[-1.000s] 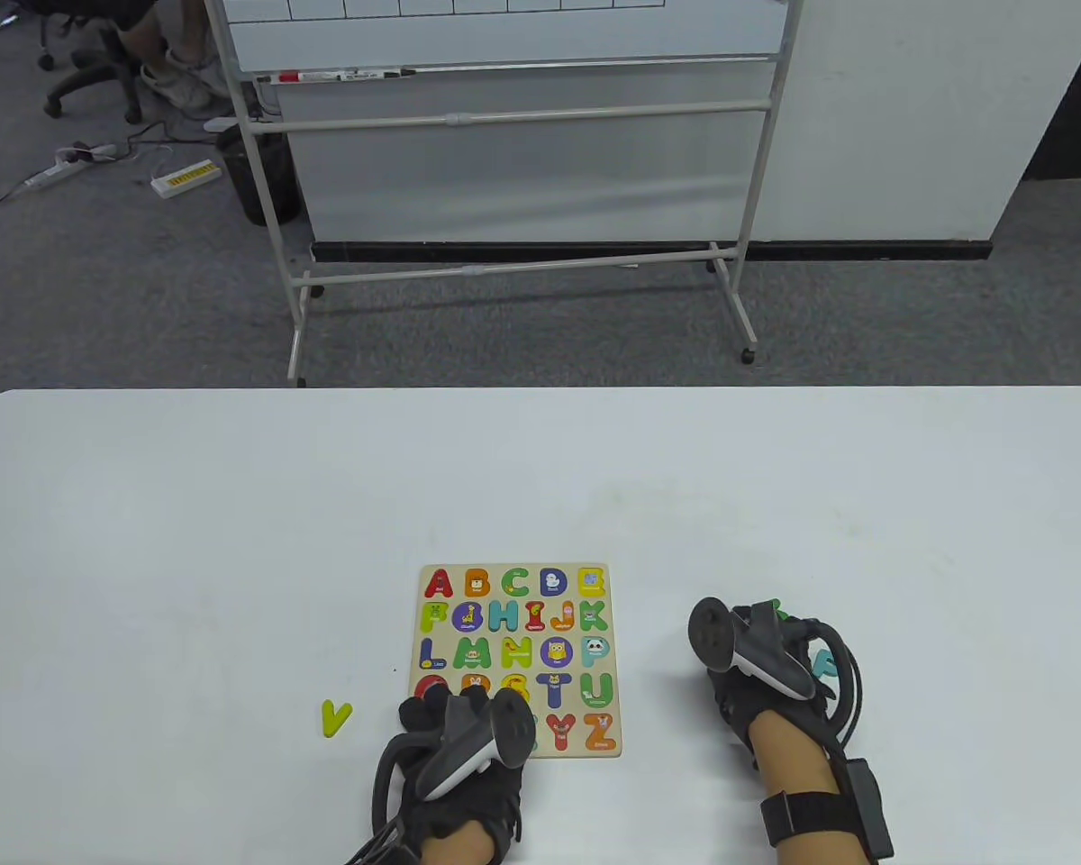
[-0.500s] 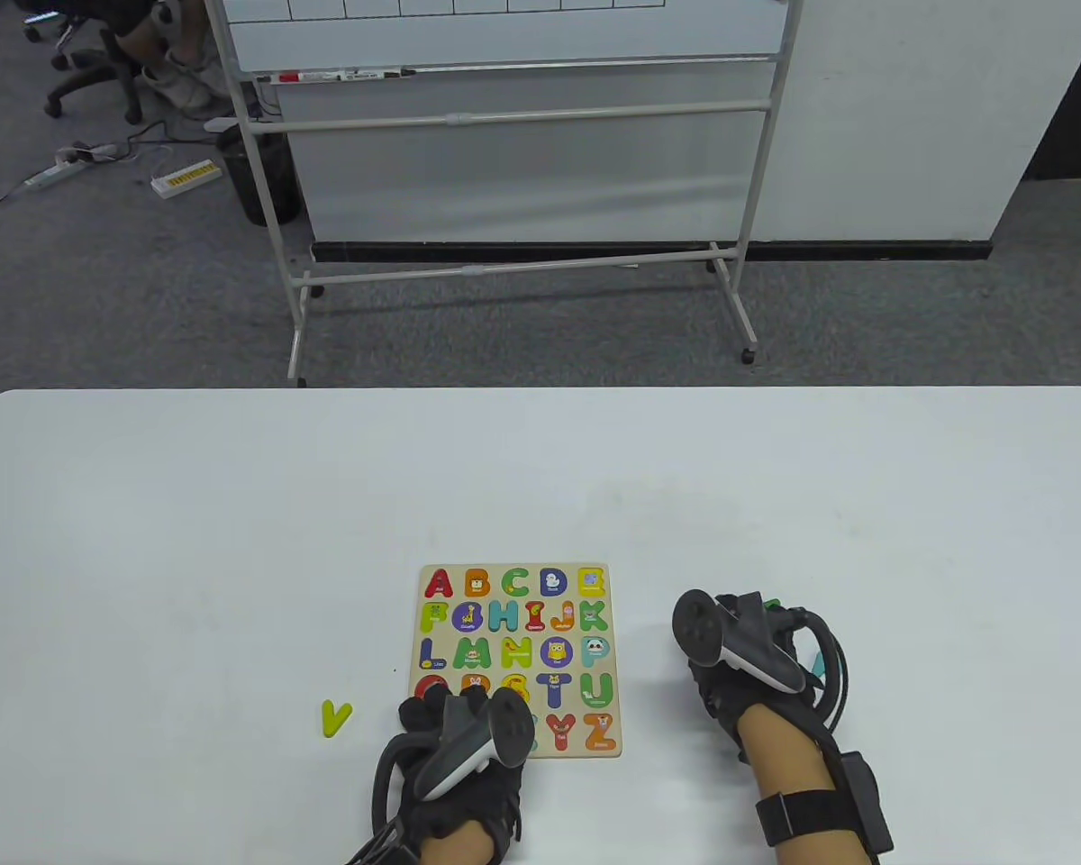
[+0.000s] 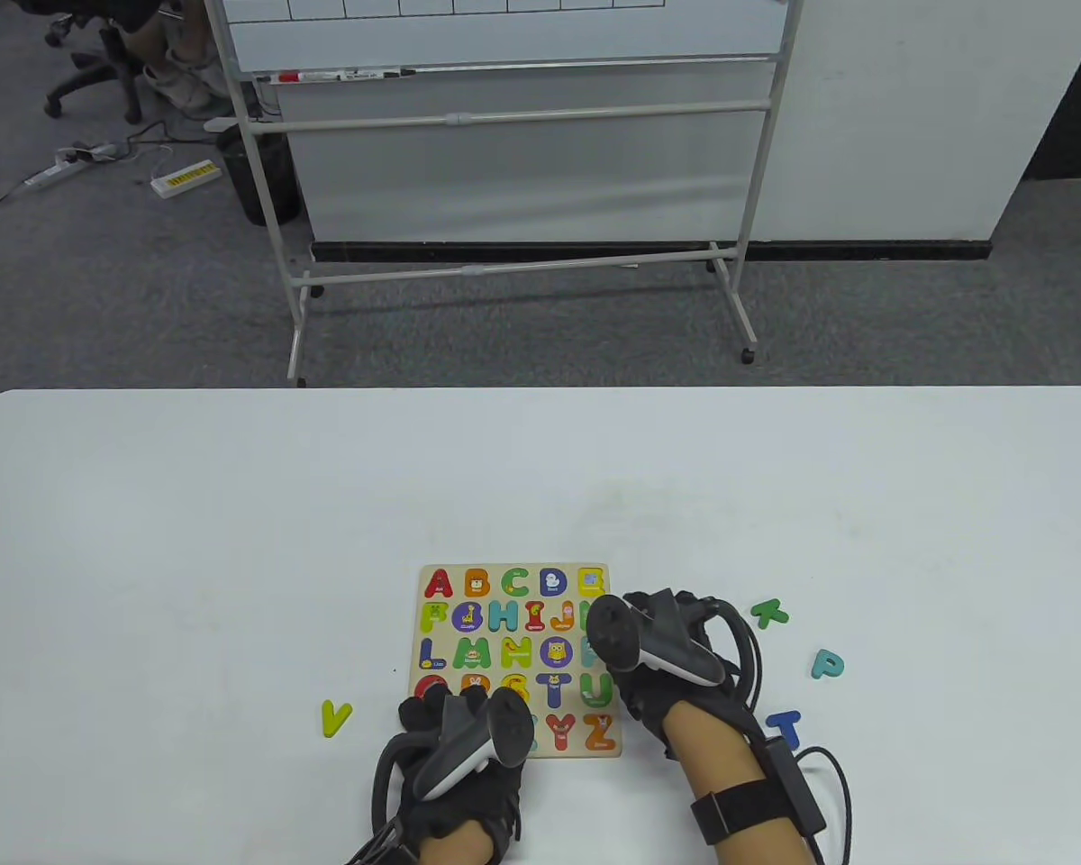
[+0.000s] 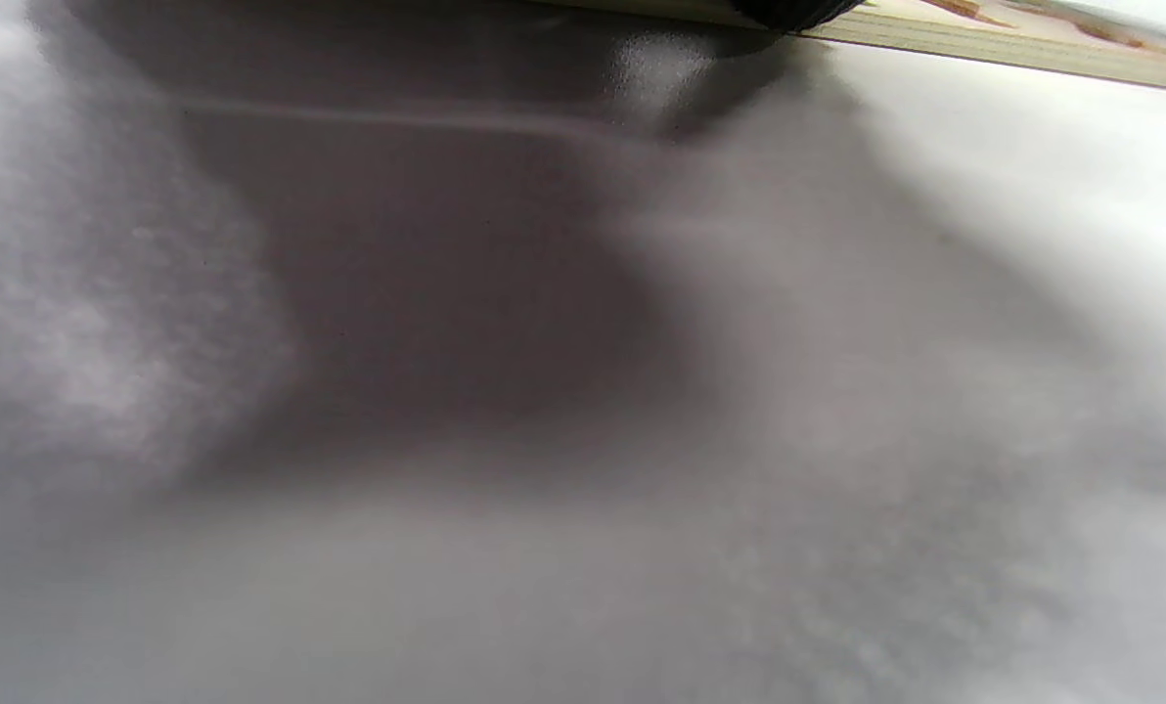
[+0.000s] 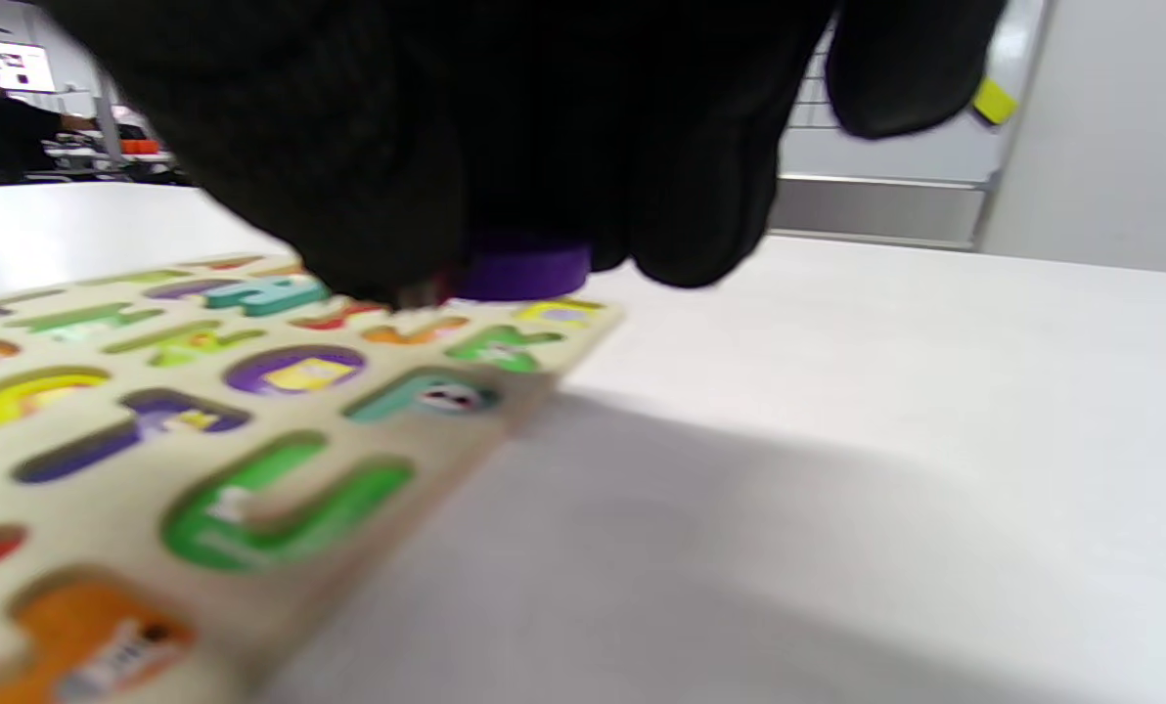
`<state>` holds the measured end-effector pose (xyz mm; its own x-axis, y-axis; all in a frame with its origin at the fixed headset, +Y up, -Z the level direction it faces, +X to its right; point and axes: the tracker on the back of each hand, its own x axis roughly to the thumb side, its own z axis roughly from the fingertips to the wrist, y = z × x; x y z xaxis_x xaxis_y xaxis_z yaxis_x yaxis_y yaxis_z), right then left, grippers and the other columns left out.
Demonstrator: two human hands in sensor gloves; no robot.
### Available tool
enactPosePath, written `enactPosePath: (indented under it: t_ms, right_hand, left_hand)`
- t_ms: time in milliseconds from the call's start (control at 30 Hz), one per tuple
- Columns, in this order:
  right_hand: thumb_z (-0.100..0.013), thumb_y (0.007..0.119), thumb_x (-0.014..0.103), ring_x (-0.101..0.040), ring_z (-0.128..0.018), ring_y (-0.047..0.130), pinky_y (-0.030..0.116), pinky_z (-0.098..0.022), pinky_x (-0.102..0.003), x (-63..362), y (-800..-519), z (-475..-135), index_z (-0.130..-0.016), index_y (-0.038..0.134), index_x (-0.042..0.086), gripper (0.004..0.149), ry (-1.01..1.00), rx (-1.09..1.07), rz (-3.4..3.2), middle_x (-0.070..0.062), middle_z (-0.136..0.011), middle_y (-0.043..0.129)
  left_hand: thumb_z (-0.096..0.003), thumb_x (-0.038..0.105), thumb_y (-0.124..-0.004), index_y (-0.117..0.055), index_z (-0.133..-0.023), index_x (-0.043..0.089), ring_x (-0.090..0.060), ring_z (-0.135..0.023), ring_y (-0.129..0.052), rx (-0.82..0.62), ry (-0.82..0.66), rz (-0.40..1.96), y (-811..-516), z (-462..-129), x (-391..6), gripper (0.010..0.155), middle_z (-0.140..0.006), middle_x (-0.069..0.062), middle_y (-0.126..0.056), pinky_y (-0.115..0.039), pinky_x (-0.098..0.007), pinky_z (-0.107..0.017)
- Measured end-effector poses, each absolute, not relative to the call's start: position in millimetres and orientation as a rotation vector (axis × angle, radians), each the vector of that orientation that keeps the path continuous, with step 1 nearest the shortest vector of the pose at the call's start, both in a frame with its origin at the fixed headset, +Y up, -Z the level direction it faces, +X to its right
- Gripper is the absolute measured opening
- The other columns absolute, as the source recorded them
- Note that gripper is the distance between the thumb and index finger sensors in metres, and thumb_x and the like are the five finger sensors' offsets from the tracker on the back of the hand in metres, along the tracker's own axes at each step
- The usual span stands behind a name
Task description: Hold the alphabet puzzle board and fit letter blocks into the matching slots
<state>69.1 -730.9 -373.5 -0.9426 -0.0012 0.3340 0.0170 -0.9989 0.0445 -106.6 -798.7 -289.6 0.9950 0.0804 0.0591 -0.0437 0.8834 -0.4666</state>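
The alphabet puzzle board [image 3: 513, 569] lies flat near the table's front edge, with some letters in and some slots bare. My left hand [image 3: 434, 708] rests on the board's lower-left corner and holds it down. One fingertip [image 4: 788, 8] touches the board edge [image 4: 994, 49] in the left wrist view. My right hand [image 3: 638, 613] hovers over the board's right side. In the right wrist view its fingers [image 5: 505, 147] pinch a purple letter block [image 5: 524, 270] just above the board [image 5: 515, 411]. The block's letter is hidden.
Loose letters lie on the table: a yellow V [image 3: 334, 717] left of the board, and a green K [image 3: 770, 614], a teal P [image 3: 827, 665] and a blue T [image 3: 785, 723] to its right. A whiteboard stand [image 3: 522, 261] is beyond the table.
My right hand has moved left from the loose letters to over the board's right side, uncovering K, P and T. My left hand and the board have not moved.
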Motion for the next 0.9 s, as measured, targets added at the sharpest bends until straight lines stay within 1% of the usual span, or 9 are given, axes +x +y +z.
enactPosePath:
  t_ms: [200,333,467,600,900]
  right_hand:
    - [-0.04,0.095,0.034,-0.034,-0.079,0.095,0.061,-0.068,-0.065,38,-741,-380,-0.096,0.082,0.018,0.06,-0.088,-0.627,-3.087,-0.012,-0.097,0.087]
    - [-0.04,0.095,0.034,-0.034,-0.079,0.096,0.062,-0.068,-0.065,27,-748,-384,-0.096,0.082,0.018,0.059,-0.112,-0.659,-3.079,-0.012,-0.097,0.087]
    - [-0.04,0.095,0.034,-0.034,-0.079,0.096,0.062,-0.068,-0.065,24,-753,-388,-0.096,0.082,0.019,0.059,-0.122,-0.664,-3.083,-0.01,-0.097,0.088]
    - [-0.04,0.096,0.034,-0.033,-0.078,0.097,0.062,-0.067,-0.065,23,-757,-389,-0.095,0.084,0.019,0.058,-0.128,-0.682,-3.084,-0.012,-0.095,0.09]
    - [-0.039,0.098,0.033,-0.031,-0.075,0.1,0.064,-0.067,-0.064,23,-761,-387,-0.093,0.086,0.019,0.057,-0.033,-0.716,-3.09,-0.01,-0.091,0.093]
  left_hand:
    - [-0.0542,0.046,-0.05,-0.017,-0.107,-0.004,-0.074,-0.091,-0.02,-0.482,-0.079,0.065,-799,-289,-107,0.08,-0.103,-0.045,-0.013,-0.039,-0.078,-0.059]
    - [-0.0542,0.046,-0.051,-0.017,-0.107,-0.004,-0.074,-0.091,-0.02,-0.48,-0.079,0.07,-799,-289,-107,0.08,-0.103,-0.045,-0.013,-0.038,-0.077,-0.059]
    - [-0.0542,0.046,-0.051,-0.017,-0.107,-0.004,-0.074,-0.091,-0.02,-0.48,-0.078,0.07,-799,-289,-107,0.08,-0.103,-0.045,-0.013,-0.038,-0.077,-0.059]
    - [-0.0542,0.046,-0.051,-0.017,-0.107,-0.004,-0.074,-0.091,-0.019,-0.482,-0.078,0.072,-799,-289,-107,0.08,-0.103,-0.045,-0.013,-0.038,-0.078,-0.059]
    - [-0.0543,0.046,-0.051,-0.016,-0.107,-0.004,-0.074,-0.091,-0.019,-0.486,-0.08,0.073,-799,-289,-107,0.08,-0.103,-0.045,-0.013,-0.038,-0.078,-0.059]
